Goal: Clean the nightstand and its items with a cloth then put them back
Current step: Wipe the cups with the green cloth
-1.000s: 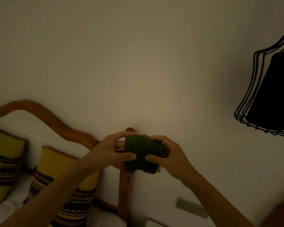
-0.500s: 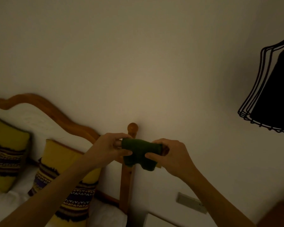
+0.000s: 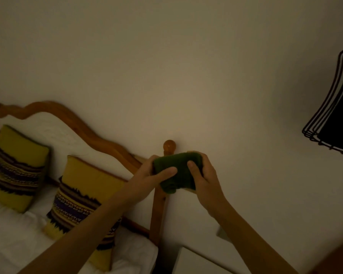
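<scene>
A dark green cloth [image 3: 178,171] is bunched between both my hands, held up in front of the wall near the bedpost. My left hand [image 3: 147,178] grips its left side with the thumb across the front. My right hand [image 3: 204,175] holds the right side, thumb pressed on the cloth. A thin yellowish item [image 3: 190,191] peeks out under the cloth; most of it is hidden, so I cannot tell what it is. A white corner of the nightstand [image 3: 188,258] shows at the bottom.
A wooden headboard [image 3: 71,117] and bedpost with a round knob [image 3: 169,145] stand left of my hands. Two yellow patterned cushions [image 3: 81,194] lean on the white bed. A black wire lamp shade [image 3: 337,115] hangs at the right. A wall socket [image 3: 224,233] sits low on the wall.
The view has shifted right and down, so the lamp shade sits further right. My hands stay together, working the cloth over the hidden item; the cloth flattened, then bunched again.
</scene>
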{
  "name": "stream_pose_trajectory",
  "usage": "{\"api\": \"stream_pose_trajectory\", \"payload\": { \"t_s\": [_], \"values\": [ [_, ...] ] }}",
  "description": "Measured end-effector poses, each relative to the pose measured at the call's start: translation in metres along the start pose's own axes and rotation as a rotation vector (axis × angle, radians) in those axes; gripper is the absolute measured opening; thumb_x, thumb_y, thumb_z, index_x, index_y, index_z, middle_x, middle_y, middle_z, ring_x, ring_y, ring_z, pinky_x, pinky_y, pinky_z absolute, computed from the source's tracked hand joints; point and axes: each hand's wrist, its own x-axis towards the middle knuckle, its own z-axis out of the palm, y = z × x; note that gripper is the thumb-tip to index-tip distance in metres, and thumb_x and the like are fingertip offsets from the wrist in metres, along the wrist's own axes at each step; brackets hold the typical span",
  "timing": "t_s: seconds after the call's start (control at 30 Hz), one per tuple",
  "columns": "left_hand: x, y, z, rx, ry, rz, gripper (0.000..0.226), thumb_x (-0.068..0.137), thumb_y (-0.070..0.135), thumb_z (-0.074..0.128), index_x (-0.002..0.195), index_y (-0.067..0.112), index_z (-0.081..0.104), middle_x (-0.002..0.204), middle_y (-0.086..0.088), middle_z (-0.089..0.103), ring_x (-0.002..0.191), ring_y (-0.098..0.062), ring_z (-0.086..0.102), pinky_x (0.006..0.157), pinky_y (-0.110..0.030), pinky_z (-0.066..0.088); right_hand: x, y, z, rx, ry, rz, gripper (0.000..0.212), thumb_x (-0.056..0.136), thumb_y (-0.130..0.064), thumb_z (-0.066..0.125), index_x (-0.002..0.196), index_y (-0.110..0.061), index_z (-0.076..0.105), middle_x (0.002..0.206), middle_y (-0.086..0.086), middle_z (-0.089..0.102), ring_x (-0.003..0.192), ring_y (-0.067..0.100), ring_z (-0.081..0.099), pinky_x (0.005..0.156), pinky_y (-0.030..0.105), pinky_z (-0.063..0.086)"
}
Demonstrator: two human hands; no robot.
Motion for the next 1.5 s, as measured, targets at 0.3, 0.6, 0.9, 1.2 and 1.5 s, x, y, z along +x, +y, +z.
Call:
{"api": "stream_pose_trajectory", "payload": {
  "t_s": [0.3,0.6,0.9,1.2,1.5],
  "values": [
    [-0.013,-0.002,-0.026,0.109,-0.021,-0.007,0.039,0.088,0.017,0.072,0.126,0.014,0.064,0.109,-0.007,0.076,0.102,-0.025,0.073,0.079,-0.029,0.061,-0.006,0.017,0.016,0.156,0.123,0.192,0.029,0.097,-0.03,0.063,0.124,-0.021,0.06,0.11,0.001,0.072,0.098,0.015,0.072,0.078,0.034,0.063],
    [-0.038,-0.035,-0.032,0.603,0.492,0.041,0.026,0.095,0.032,0.064,0.11,0.011,0.07,0.088,0.002,0.074,0.076,-0.006,0.07,0.07,-0.026,0.061,-0.015,0.035,0.076,0.06,0.042,0.42,0.019,0.101,-0.046,0.052,0.118,-0.039,0.058,0.116,-0.012,0.063,0.104,0.002,0.059,0.085,0.018,0.048],
    [-0.108,-0.089,-0.045,0.65,0.093,-0.109,0.078,0.091,0.011,0.048,0.155,0.001,0.003,0.157,-0.017,0.025,0.145,-0.026,0.029,0.116,-0.043,0.033,-0.048,0.076,0.172,0.494,-0.169,0.847,0.049,0.071,-0.05,0.081,0.103,-0.014,0.079,0.106,0.009,0.076,0.097,0.025,0.073,0.082,0.038,0.056],
    [-0.176,-0.212,-0.144,0.302,0.0,-0.783,0.063,0.092,0.008,0.049,0.15,0.0,0.028,0.154,-0.017,0.031,0.141,-0.032,0.032,0.115,-0.041,0.034,-0.154,0.207,0.287,0.475,-0.173,1.295,0.017,0.099,-0.014,0.047,0.086,-0.014,0.058,0.084,0.002,0.059,0.076,0.014,0.058,0.077,0.031,0.048],
    [-0.252,-0.409,-0.26,0.749,0.568,-0.992,0.047,0.09,0.024,0.065,0.131,0.004,0.054,0.131,-0.021,0.057,0.123,-0.035,0.052,0.105,-0.034,0.036,-0.246,0.342,0.293,0.481,0.142,1.538,0.031,0.088,-0.003,0.045,0.108,-0.007,0.068,0.11,0.022,0.071,0.104,0.041,0.067,0.09,0.044,0.053]
  ]
}}
